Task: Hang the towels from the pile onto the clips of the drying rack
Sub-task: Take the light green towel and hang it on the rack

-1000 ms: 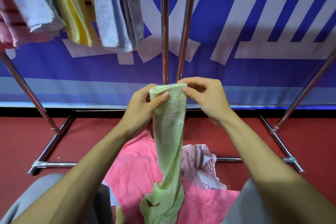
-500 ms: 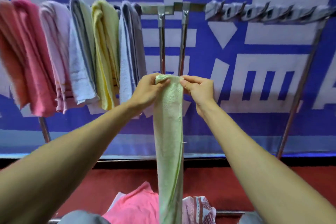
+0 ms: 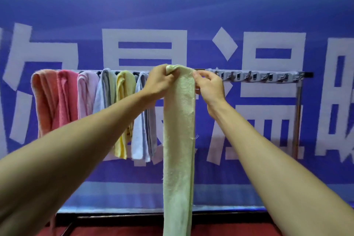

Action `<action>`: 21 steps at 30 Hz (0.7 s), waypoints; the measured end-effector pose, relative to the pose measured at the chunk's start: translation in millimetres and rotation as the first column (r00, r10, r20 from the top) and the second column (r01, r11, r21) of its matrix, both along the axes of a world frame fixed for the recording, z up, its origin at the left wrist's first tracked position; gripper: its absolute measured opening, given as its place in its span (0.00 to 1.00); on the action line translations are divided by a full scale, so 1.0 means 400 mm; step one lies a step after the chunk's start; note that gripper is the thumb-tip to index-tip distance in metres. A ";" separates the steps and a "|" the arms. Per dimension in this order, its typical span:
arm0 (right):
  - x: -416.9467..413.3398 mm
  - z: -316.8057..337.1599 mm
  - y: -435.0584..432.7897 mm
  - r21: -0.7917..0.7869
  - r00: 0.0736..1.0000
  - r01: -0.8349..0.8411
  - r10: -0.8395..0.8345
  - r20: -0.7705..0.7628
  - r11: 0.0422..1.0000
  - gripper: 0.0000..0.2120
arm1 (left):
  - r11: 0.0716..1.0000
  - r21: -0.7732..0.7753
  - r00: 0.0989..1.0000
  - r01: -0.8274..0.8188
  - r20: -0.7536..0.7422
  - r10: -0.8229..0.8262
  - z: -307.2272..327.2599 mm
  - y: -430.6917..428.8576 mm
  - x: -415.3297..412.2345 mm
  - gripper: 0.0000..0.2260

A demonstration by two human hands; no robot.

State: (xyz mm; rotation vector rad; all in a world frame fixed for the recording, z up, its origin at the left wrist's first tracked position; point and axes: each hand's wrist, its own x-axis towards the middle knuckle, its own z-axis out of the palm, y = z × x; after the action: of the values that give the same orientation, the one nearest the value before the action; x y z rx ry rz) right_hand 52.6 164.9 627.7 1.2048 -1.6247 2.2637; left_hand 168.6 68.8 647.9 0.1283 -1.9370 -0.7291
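Banner of blue with white characters fills the wall behind the drying rack. Hung towels, salmon through yellow to pale grey, crowd the bar's left half. The green towel drops in one long strip at mid-bar, its lower end cut off by the frame. My left hand and right hand pinch its top fold from either side, fingers curled on the cloth. Grey clips line the open right stretch. The fold hides whichever clip lies behind it.
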 end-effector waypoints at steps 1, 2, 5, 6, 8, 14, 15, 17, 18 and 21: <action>0.000 -0.004 0.000 0.081 0.999 -0.032 0.032 0.000 0.996 0.17 | 0.998 0.056 0.999 0.026 -0.023 -0.025 0.005 0.003 -0.001 0.09; 0.000 -0.017 0.004 0.154 0.996 -0.089 0.087 0.018 0.984 0.21 | 0.991 0.126 0.998 0.054 -0.037 -0.050 0.007 0.009 0.000 0.10; -0.006 -0.095 0.021 0.276 0.923 -0.378 0.339 0.182 0.883 0.30 | 0.932 0.342 0.992 0.119 -0.073 -0.100 0.012 0.012 -0.010 0.08; -0.008 -0.124 0.024 0.291 0.883 -0.465 0.415 0.219 0.836 0.32 | 0.901 0.416 0.992 0.127 -0.075 -0.105 0.013 0.013 -0.007 0.08; -0.012 -0.172 0.030 0.313 0.830 -0.556 0.502 0.242 0.769 0.32 | 0.824 0.551 0.990 0.133 -0.106 -0.089 0.013 0.008 -0.004 0.09; -0.015 -0.245 0.082 0.545 0.799 -0.556 0.584 0.143 0.628 0.17 | 0.525 0.809 0.964 0.264 -0.237 -0.120 -0.009 0.004 0.036 0.12; -0.018 -0.255 0.088 0.606 0.792 -0.539 0.596 0.130 0.584 0.17 | 0.544 0.798 0.966 0.260 -0.218 -0.142 -0.019 0.009 0.051 0.07; -0.021 -0.271 0.091 0.705 0.799 -0.485 0.591 0.116 0.518 0.18 | 0.568 0.784 0.968 0.249 -0.214 -0.129 -0.043 0.049 0.083 0.09; -0.019 -0.273 0.092 0.725 0.809 -0.457 0.579 0.099 0.515 0.17 | 0.554 0.794 0.967 0.252 -0.227 -0.116 -0.055 0.057 0.096 0.10; -0.006 -0.255 0.094 0.687 0.839 -0.410 0.543 0.027 0.600 0.13 | 0.527 0.822 0.973 0.216 -0.223 -0.050 -0.101 -0.010 0.068 0.10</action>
State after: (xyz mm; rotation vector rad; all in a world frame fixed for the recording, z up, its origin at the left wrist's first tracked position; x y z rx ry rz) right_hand 50.4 202.4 525.8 2.1887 -2.3677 1.6808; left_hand 195.8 64.7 607.4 0.4989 -1.2638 -1.7029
